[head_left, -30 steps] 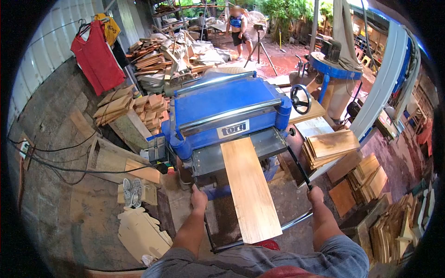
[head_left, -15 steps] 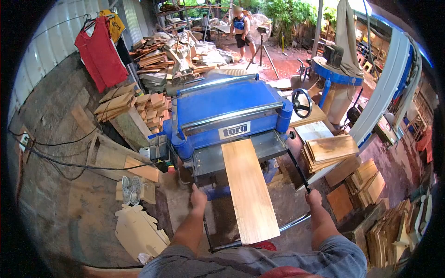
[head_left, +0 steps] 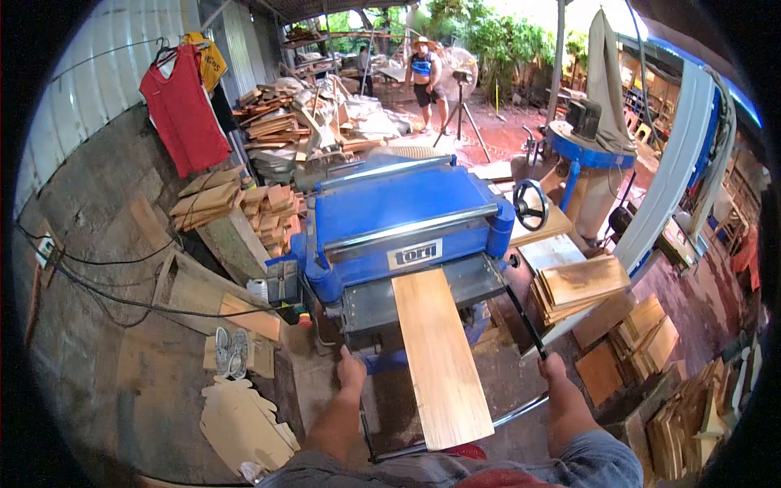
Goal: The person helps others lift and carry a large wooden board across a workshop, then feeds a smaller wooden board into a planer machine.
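Now feeding: a board (head_left: 437,354) lies half on the blue planer's (head_left: 403,220) infeed bed.
Left hand (head_left: 351,370) rests at the frame edge, fingers' state unclear; right hand (head_left: 552,368) is clamped on a black lever (head_left: 525,309). Next likely calls for steady guiding inward.

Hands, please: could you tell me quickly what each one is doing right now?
Left hand: closed, gripping the planer's frame edge.
Right hand: closed around the black lever.
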